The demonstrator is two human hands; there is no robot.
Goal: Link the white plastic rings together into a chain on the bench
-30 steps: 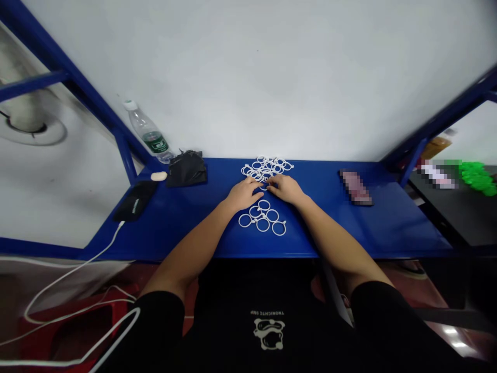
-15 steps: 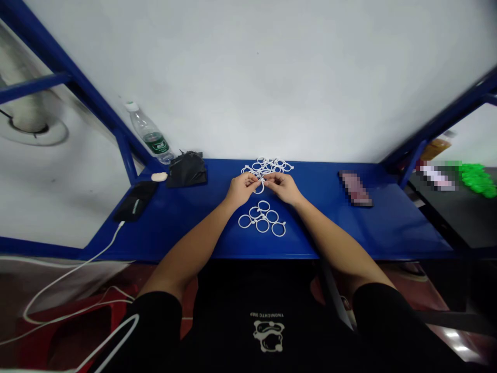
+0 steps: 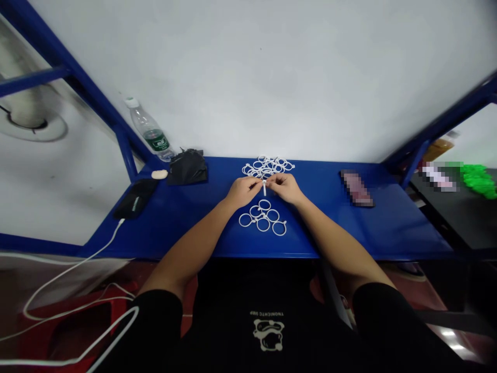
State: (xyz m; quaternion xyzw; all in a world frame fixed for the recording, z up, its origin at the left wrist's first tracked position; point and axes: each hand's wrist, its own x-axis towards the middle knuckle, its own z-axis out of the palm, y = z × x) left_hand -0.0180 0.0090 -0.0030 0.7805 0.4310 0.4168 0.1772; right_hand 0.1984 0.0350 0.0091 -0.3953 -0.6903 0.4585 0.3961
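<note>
Between my two hands is a white ring (image 3: pixel 264 190) with a small knob at its top, turned edge-on so that it looks like a short strip. My left hand (image 3: pixel 244 190) pinches it from the left with thumb and finger. From the other side my right hand (image 3: pixel 285 187) grips its top in the same way. Just behind my fingers lies a heap of white rings (image 3: pixel 267 165). Nearer to me, several more white rings (image 3: pixel 263 224) with small tabs are spread on the blue table (image 3: pixel 217 238).
Left on the table are a plastic bottle (image 3: pixel 155 139), a crumpled black bag (image 3: pixel 188 167), a pale oval object (image 3: pixel 159 174) and a black power bank (image 3: pixel 135 199) with a white cable (image 3: pixel 101 249). A phone (image 3: pixel 356 187) lies right. Blue frame bars (image 3: pixel 126 153) rise at the sides.
The ring in my fingers has turned from showing its round face to edge-on. Both hands stay in nearly the same place; the rings on the table have not moved.
</note>
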